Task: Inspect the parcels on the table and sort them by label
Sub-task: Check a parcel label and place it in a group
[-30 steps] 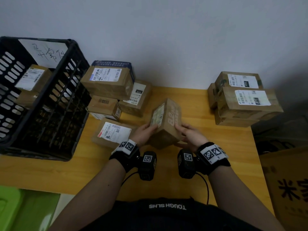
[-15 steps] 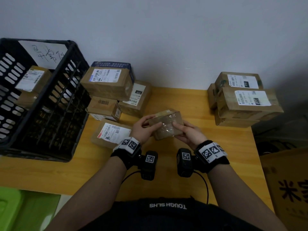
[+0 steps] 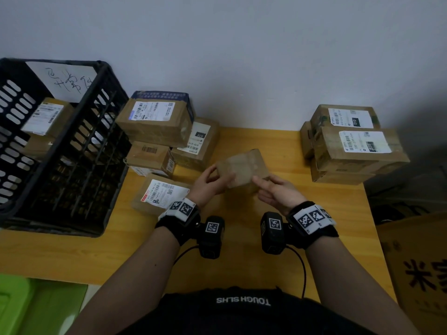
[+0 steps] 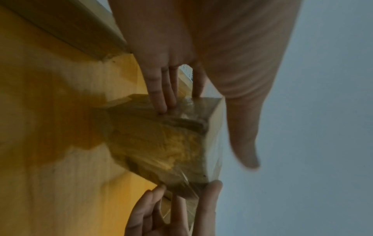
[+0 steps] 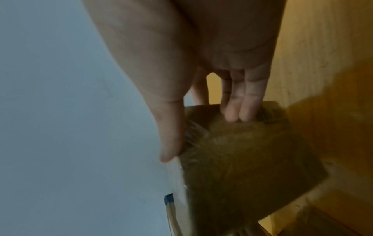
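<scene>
Right now you've got the small taped parcel point(image 3: 242, 167) lifted above the table point(image 3: 285, 146), gripped between both hands. Your left hand point(image 3: 210, 183) pinches its left end, fingers point(image 4: 159, 95) under, thumb on top. Your right hand point(image 3: 275, 193) pinches the right end, thumb point(image 5: 171, 140) against the top face. The face toward you is bare and blurred; no label readable. Left of that parcel: a cluster of labelled boxes point(image 3: 157, 119), then the black crate point(image 3: 96, 131) with boxes inside. Right of it: a stack of labelled boxes point(image 3: 358, 151) at the table's edge.
</scene>
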